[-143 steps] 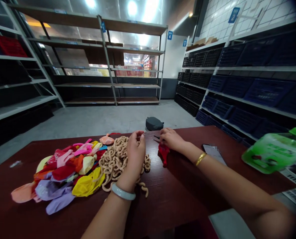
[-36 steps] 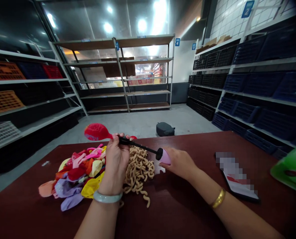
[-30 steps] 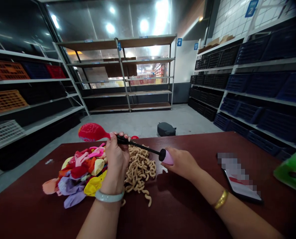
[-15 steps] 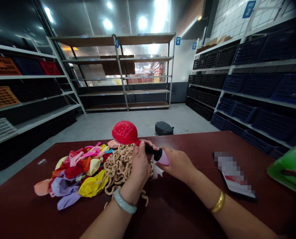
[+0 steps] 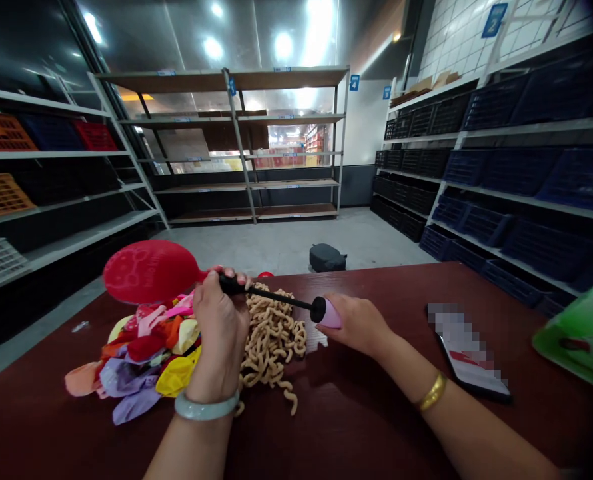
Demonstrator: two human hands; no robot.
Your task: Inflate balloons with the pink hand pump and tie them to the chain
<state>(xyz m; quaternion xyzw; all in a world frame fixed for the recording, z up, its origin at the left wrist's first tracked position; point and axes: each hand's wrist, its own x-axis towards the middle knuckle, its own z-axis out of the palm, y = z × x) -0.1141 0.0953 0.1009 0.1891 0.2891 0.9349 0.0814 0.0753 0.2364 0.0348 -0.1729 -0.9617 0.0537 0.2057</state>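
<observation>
A partly inflated red balloon [image 5: 149, 272] with pale printing stretches out to the left above the table. My left hand [image 5: 219, 320], wearing a pale bangle, is closed around the balloon's neck and the black end of a hand balloon pump [image 5: 282, 298]. My right hand [image 5: 359, 323] grips the pump's lilac end, with the thin black rod drawn out between both hands. Below my left hand lies a pile of limp balloons [image 5: 131, 373] in several colours. Beside it is a heap of beige, curly, cord-like pieces [image 5: 274, 333], partly hidden by my left arm.
On the dark red table [image 5: 376, 427], a phone [image 5: 469, 353] with a blurred screen lies at the right, near a green packet [image 5: 579, 340]. A dark bag-like object [image 5: 328, 257] sits on the floor beyond. Shelves with crates [image 5: 519, 170] line the sides.
My left hand has moved left with the balloon and the pump's black end, drawing the rod out. The balloon is larger. My right hand has barely moved.
</observation>
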